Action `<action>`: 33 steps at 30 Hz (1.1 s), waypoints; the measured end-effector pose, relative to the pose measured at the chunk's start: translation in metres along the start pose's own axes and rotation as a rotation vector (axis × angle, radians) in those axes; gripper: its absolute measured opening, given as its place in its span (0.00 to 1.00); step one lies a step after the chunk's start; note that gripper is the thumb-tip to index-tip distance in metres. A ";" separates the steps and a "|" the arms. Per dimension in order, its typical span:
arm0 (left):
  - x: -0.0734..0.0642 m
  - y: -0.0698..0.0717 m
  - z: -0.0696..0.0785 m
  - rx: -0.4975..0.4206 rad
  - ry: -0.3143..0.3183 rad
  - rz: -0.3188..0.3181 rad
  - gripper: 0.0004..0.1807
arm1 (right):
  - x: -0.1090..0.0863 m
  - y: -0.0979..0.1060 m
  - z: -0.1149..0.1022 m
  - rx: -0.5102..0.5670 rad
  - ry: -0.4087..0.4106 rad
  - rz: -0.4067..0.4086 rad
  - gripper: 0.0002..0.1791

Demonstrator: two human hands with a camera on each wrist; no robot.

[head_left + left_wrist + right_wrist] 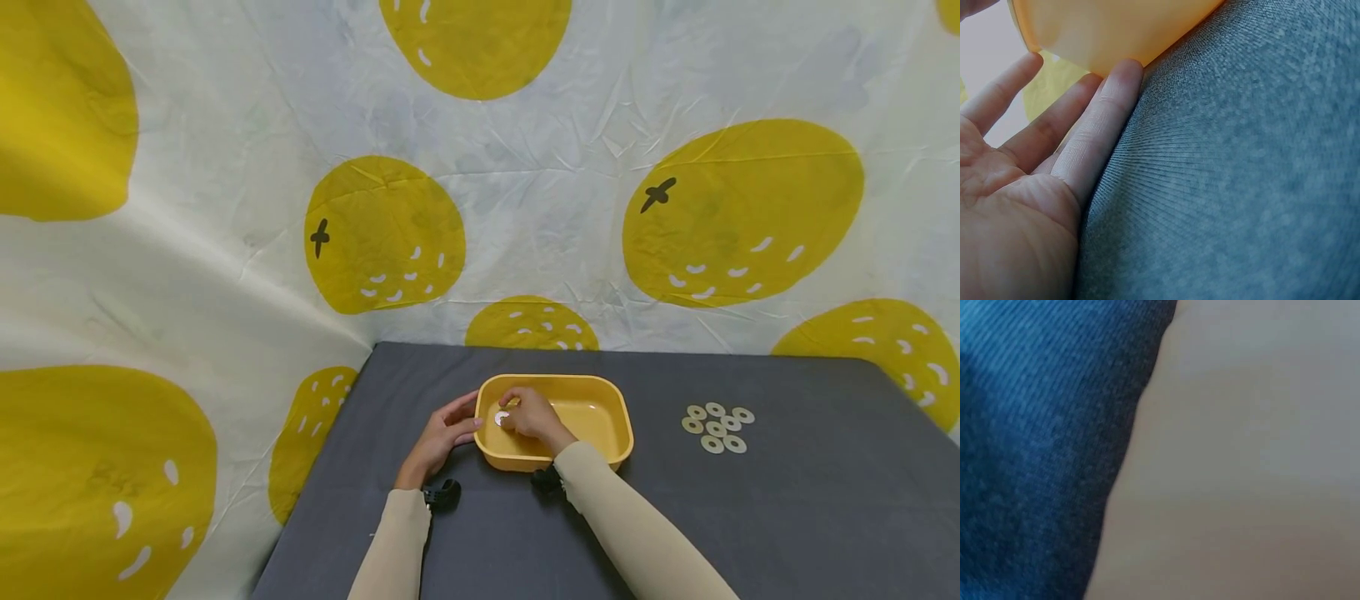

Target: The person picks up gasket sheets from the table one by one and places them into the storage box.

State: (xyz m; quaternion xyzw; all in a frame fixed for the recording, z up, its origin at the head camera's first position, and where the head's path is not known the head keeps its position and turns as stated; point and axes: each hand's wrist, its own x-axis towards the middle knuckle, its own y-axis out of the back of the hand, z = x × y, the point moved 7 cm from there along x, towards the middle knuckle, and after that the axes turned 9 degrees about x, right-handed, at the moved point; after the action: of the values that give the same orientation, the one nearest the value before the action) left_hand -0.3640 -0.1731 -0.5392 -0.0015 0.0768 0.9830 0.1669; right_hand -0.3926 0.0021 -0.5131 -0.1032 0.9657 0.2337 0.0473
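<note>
A yellow rectangular plastic tub (592, 421) stands on the dark cloth. My right hand (532, 414) reaches inside it, near the left end. Between its thumb and fingers it pinches a small whitish flat ring (500, 418). The left hand (442, 433) rests against the tub's left wall from outside. Its fingers (1094, 128) are fairly straight and touch the tub wall (1116, 31) low down in the left wrist view. The right wrist view shows a beige sleeve (1229, 456) and dark cloth; the right hand is hidden there.
Several flat pale rings (716, 428) with centre holes lie in a loose cluster to the right of the tub. Dark grey cloth (810, 500) covers the table. A white curtain (540, 217) with yellow fruit prints hangs behind and at the left.
</note>
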 end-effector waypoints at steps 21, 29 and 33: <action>0.000 0.000 -0.001 0.002 0.003 0.006 0.34 | -0.021 0.028 -0.014 0.205 0.051 -0.018 0.11; -0.001 0.000 0.000 0.006 0.011 0.018 0.34 | -0.057 0.087 -0.023 0.221 0.276 -0.110 0.15; -0.001 -0.002 0.001 0.002 0.017 0.020 0.34 | -0.073 0.125 -0.008 0.244 0.318 -0.060 0.15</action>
State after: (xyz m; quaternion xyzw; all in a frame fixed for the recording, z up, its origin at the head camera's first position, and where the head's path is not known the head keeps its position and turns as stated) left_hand -0.3627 -0.1717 -0.5383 -0.0088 0.0790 0.9845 0.1564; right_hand -0.3496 0.1197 -0.4406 -0.1608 0.9786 0.0942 -0.0868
